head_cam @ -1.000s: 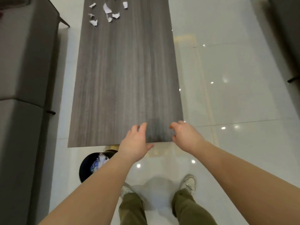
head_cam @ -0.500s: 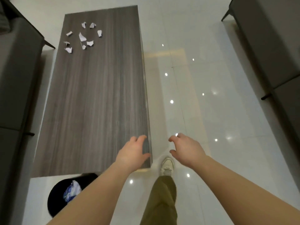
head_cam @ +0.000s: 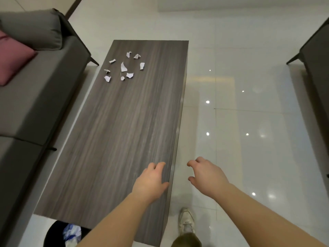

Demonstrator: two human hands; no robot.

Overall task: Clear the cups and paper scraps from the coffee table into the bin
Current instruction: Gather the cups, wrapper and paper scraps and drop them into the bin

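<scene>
Several white paper scraps (head_cam: pixel 123 67) lie scattered at the far left end of the long dark wood coffee table (head_cam: pixel 115 132). A black bin (head_cam: pixel 53 234) stands on the floor below the table's near edge, with crumpled blue-and-white paper inside. My left hand (head_cam: pixel 151 182) hovers over the table's near right part, fingers apart, holding nothing. Above the floor just right of the table edge, my right hand (head_cam: pixel 206 175) is empty with its fingers spread. No cups are in view.
A grey sofa (head_cam: pixel 35 104) with a pink cushion (head_cam: pixel 10 57) runs along the table's left side. Another dark seat (head_cam: pixel 318 68) stands at the right. Glossy white floor tiles (head_cam: pixel 249 122) lie between. My shoe (head_cam: pixel 186 220) is by the table's near right corner.
I have stepped forward along the table's right side. The scraps now sit closer and lower in view, the bin has slid toward the bottom left edge. Both hands stay empty.
</scene>
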